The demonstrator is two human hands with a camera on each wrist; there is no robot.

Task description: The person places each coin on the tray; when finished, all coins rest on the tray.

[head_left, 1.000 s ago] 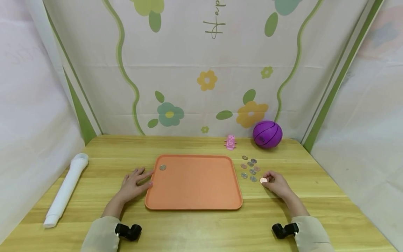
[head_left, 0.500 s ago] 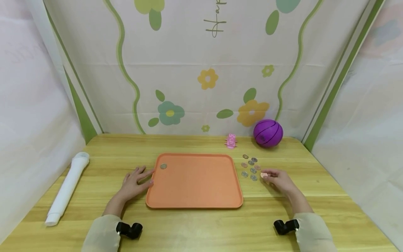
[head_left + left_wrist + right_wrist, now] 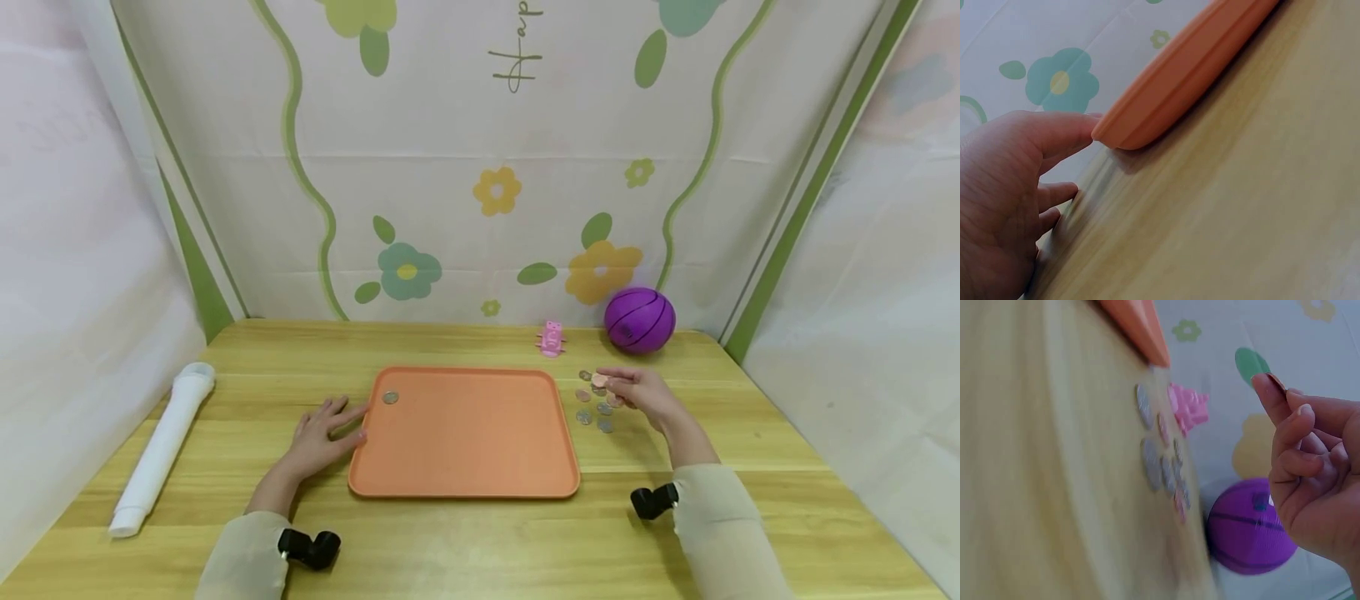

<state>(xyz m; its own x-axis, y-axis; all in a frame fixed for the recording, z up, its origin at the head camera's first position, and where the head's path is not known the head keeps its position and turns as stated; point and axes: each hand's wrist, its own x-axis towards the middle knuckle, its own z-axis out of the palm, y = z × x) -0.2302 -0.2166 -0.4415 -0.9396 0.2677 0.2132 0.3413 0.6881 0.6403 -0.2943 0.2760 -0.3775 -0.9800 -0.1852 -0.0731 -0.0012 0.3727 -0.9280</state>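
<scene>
One copper coin aloft

Our left hand, fingers spread, touches the orange tray at its left rim; a strip of table parts tray and loose coins. Our right hand pinches the copper coin. We count eight loose coins, plus one silver coin inside the tray. Beyond sit a pink toy and a purple ball.

In head view, the right hand partly hides the coins.

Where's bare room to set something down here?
Free: the tray, right of its lone coin; the table in front of the tray; behind it, left of the pink toy. Crowded: right of the tray, where the right hand hovers above loose coins; ball and toy behind.
</scene>
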